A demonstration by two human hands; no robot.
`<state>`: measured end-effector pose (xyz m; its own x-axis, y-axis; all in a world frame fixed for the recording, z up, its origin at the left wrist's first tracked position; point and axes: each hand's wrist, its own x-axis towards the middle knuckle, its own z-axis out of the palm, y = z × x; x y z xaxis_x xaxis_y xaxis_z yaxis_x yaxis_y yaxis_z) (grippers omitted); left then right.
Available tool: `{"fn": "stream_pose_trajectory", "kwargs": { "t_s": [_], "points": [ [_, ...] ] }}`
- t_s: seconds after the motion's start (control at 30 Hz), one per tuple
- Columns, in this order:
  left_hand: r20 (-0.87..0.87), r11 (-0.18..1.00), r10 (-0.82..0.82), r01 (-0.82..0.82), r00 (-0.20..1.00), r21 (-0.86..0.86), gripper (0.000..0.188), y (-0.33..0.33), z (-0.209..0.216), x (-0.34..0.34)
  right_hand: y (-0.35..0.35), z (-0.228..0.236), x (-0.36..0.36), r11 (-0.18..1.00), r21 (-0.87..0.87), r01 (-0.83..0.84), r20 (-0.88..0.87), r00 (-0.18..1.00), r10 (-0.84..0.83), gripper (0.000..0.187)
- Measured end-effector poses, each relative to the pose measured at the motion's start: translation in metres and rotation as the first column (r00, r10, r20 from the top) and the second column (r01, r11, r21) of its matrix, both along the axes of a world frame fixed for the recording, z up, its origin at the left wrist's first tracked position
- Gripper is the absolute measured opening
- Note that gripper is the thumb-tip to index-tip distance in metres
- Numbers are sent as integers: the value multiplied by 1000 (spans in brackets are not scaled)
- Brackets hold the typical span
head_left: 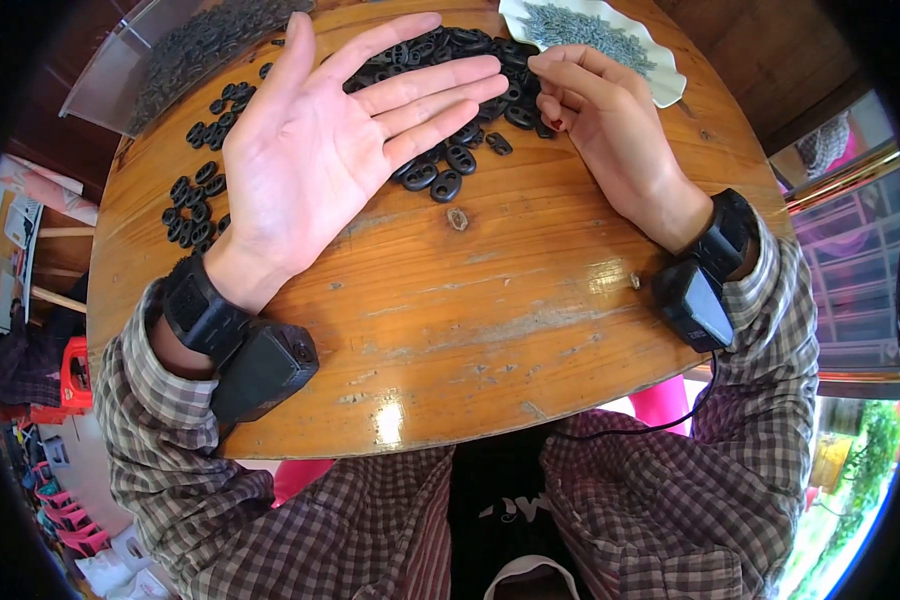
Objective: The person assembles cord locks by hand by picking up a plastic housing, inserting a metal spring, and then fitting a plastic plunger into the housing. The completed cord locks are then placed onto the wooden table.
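Observation:
My left hand (335, 135) lies palm up and open over the round wooden table (490, 310), fingers stretched across a heap of small black oval plastic pieces (450, 160). It holds nothing. My right hand (600, 120) rests at the heap's right edge with fingers curled, the fingertips pinched among the black pieces; what they pinch is too small to tell. Both wrists wear black bands with boxy black devices.
A white dish (660, 60) of small grey metal bits stands at the far right. A clear tray (120, 75) of more black pieces sits at the far left. Loose black pieces (195, 205) are scattered left of my left hand. A knot (458, 218) marks the wood.

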<state>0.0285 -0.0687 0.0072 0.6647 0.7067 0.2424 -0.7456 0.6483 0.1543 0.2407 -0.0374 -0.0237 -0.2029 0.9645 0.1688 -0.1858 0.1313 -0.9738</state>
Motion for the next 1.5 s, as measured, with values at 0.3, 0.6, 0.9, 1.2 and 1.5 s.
{"fn": "stream_pose_trajectory", "kwargs": {
  "t_s": [0.3,0.6,0.9,1.2,1.5],
  "points": [
    [-423,878,285,-58,860,475,74,4,-11,3,1,-1,0,1000,1,0,29,1000,0,11],
    [-452,875,297,-50,841,482,79,3,-11,5,1,-1,0,1000,26,5,1,1000,-5,10],
    [-543,813,313,75,779,577,85,9,-14,0,1,-3,2,1000,10,13,-24,1000,-13,10],
    [-454,942,33,124,890,312,93,6,-10,5,1,-1,-1,999,19,37,-10,999,-37,10],
    [-429,709,-319,513,845,483,131,8,-27,3,-4,8,-1,996,-81,24,-5,1000,-25,10]
  ]
}}
